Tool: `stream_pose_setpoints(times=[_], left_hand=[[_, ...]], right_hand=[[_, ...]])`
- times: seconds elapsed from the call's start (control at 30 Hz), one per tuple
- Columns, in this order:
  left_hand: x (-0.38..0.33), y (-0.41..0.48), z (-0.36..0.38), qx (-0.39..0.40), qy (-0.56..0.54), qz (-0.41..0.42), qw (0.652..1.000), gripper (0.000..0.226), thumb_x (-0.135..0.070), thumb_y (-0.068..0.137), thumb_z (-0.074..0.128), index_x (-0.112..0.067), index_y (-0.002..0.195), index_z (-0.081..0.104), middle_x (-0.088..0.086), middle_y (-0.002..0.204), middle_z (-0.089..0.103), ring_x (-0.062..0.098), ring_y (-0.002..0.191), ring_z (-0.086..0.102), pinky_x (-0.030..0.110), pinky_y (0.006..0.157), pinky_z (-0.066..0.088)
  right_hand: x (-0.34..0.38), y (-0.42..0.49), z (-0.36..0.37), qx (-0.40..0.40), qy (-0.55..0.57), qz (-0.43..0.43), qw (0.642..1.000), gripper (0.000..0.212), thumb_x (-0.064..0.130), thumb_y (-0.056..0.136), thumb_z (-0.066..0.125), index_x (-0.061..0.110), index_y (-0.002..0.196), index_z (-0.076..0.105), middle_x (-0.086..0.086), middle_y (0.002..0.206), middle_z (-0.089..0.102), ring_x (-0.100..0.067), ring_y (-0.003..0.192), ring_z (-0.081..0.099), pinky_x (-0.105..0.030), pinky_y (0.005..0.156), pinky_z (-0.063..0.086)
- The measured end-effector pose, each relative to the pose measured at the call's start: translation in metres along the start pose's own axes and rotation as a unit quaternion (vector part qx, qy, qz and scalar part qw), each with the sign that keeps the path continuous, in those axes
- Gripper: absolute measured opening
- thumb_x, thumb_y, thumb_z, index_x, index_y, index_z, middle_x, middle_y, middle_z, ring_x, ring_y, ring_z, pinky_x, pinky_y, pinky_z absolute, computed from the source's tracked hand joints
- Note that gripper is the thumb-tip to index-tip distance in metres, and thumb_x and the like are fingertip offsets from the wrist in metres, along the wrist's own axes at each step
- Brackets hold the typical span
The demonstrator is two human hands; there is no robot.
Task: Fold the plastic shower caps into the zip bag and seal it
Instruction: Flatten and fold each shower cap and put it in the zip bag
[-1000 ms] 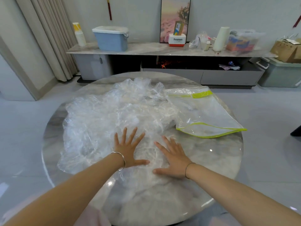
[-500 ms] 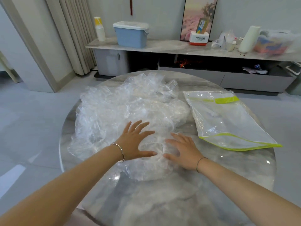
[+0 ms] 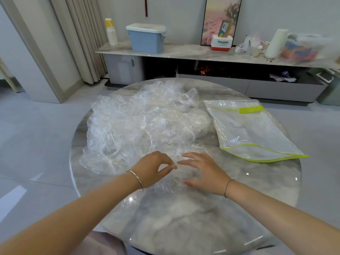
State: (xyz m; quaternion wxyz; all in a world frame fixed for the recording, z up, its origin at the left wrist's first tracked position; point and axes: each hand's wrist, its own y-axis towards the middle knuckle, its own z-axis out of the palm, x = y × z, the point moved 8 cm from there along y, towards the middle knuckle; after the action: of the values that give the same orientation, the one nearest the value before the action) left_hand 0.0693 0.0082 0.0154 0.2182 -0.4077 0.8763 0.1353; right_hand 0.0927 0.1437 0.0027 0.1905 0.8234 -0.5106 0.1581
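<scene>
Handling shower caps (image 3: 143, 126) on the desk (image 3: 266, 184), zip bag (image 3: 248, 129) right.
Pinching plastic with left hand (image 3: 152, 168), right hand (image 3: 204, 172) open.

Home living room: curtains (image 3: 82, 43), media console (image 3: 202, 57), framed picture (image 3: 220, 19).

A round, glossy tabletop (image 3: 184, 218) of grey-white marble pattern carries everything. A loose heap of clear, crinkled shower caps (image 3: 143, 126) lies on it. The heap spreads away from the left hand (image 3: 152, 168) and the right hand (image 3: 204, 172) toward the far edge and out past the left hand's outer side. Its near fringe lies under the fingers of both hands. A flat, clear zip bag (image 3: 248, 129) with yellow-green trim lies on the stone beyond the right hand and to its outer side, apart from it and just beside the heap. Bare stone with bright reflections shows nearer than both wrists.
</scene>
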Motion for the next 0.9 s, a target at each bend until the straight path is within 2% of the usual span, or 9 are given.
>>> stream_pose_setpoints(times=[0.1, 0.17, 0.23, 0.33, 0.5, 0.6, 0.7, 0.77, 0.9], left_hand=[[-0.02, -0.003, -0.006, 0.005, -0.065, 0.004, 0.998, 0.038, -0.054, 0.086, 0.056, -0.036, 0.118, 0.059, -0.02, 0.116, 0.059, -0.002, 0.108, 0.05, 0.021, 0.097, 0.04], [-0.021, -0.008, 0.002, 0.067, -0.065, -0.019, 0.995, 0.071, -0.071, 0.069, 0.062, -0.043, 0.132, 0.043, -0.023, 0.131, 0.047, -0.004, 0.12, 0.041, 0.02, 0.104, 0.033], [-0.022, -0.011, 0.01, 0.107, -0.009, -0.014, 0.994, 0.089, -0.077, 0.061, 0.062, -0.044, 0.138, 0.034, -0.023, 0.138, 0.04, -0.003, 0.127, 0.035, 0.022, 0.109, 0.029], [-0.019, -0.012, 0.016, 0.092, -0.007, -0.02, 0.996, 0.067, -0.065, 0.071, 0.065, -0.042, 0.131, 0.046, -0.022, 0.131, 0.046, -0.003, 0.122, 0.04, 0.02, 0.106, 0.031], [-0.027, -0.009, 0.024, 0.034, -0.025, 0.008, 0.999, 0.016, -0.037, 0.089, 0.06, -0.029, 0.1, 0.069, -0.017, 0.104, 0.066, 0.0, 0.098, 0.056, 0.019, 0.091, 0.042], [-0.029, -0.005, 0.036, 0.04, -0.156, -0.036, 0.986, 0.013, -0.028, 0.091, 0.059, -0.02, 0.092, 0.069, -0.014, 0.084, 0.071, 0.001, 0.077, 0.061, 0.012, 0.077, 0.044], [-0.034, 0.001, 0.045, 0.031, -0.2, -0.081, 0.976, 0.013, -0.025, 0.092, 0.057, -0.016, 0.087, 0.065, -0.015, 0.044, 0.055, 0.004, 0.04, 0.043, 0.011, 0.051, 0.035], [-0.04, 0.005, 0.049, 0.026, -0.194, -0.088, 0.977, 0.012, -0.025, 0.092, 0.057, -0.019, 0.085, 0.063, -0.013, 0.036, 0.047, 0.001, 0.036, 0.042, 0.011, 0.051, 0.033], [-0.044, 0.01, 0.059, 0.036, -0.134, -0.096, 0.986, 0.01, -0.028, 0.093, 0.054, -0.024, 0.088, 0.061, -0.01, 0.047, 0.056, 0.005, 0.048, 0.057, 0.016, 0.063, 0.047]], right_hand=[[0.007, -0.003, -0.019, -0.079, -0.01, -0.031, 0.996, 0.032, 0.042, 0.083, 0.049, 0.025, 0.095, 0.074, 0.012, 0.105, 0.067, -0.002, 0.101, 0.051, -0.028, 0.095, 0.032], [-0.003, -0.013, -0.032, -0.117, 0.01, -0.004, 0.993, 0.029, 0.042, 0.083, 0.053, 0.025, 0.088, 0.075, 0.012, 0.097, 0.07, -0.008, 0.094, 0.06, -0.03, 0.088, 0.041], [-0.016, -0.029, -0.041, -0.127, 0.052, 0.044, 0.99, 0.028, 0.044, 0.082, 0.059, 0.023, 0.087, 0.076, 0.014, 0.094, 0.07, -0.005, 0.093, 0.062, -0.028, 0.087, 0.045], [-0.029, -0.052, -0.045, -0.115, 0.117, 0.078, 0.983, 0.021, 0.036, 0.082, 0.067, 0.018, 0.085, 0.076, 0.012, 0.092, 0.07, 0.0, 0.09, 0.062, -0.017, 0.085, 0.045], [-0.048, -0.09, -0.04, -0.075, 0.129, 0.151, 0.977, 0.005, 0.015, 0.083, 0.07, 0.017, 0.083, 0.075, 0.015, 0.085, 0.069, 0.015, 0.087, 0.057, 0.0, 0.08, 0.036], [-0.066, -0.109, -0.028, -0.051, 0.196, 0.222, 0.954, 0.01, 0.013, 0.085, 0.067, 0.018, 0.079, 0.073, 0.011, 0.083, 0.072, 0.008, 0.082, 0.061, -0.004, 0.079, 0.038], [-0.077, -0.118, -0.02, -0.063, 0.239, 0.259, 0.934, 0.013, 0.008, 0.085, 0.067, 0.018, 0.077, 0.07, 0.004, 0.079, 0.071, 0.003, 0.076, 0.062, -0.008, 0.073, 0.04], [-0.08, -0.12, -0.019, -0.082, 0.267, 0.273, 0.921, 0.008, 0.011, 0.083, 0.069, 0.016, 0.077, 0.068, -0.001, 0.077, 0.071, -0.004, 0.074, 0.064, -0.013, 0.072, 0.042], [-0.086, -0.119, -0.018, -0.13, 0.292, 0.3, 0.899, 0.015, 0.017, 0.082, 0.071, 0.012, 0.07, 0.063, 0.0, 0.065, 0.068, -0.008, 0.06, 0.059, -0.017, 0.065, 0.044]])
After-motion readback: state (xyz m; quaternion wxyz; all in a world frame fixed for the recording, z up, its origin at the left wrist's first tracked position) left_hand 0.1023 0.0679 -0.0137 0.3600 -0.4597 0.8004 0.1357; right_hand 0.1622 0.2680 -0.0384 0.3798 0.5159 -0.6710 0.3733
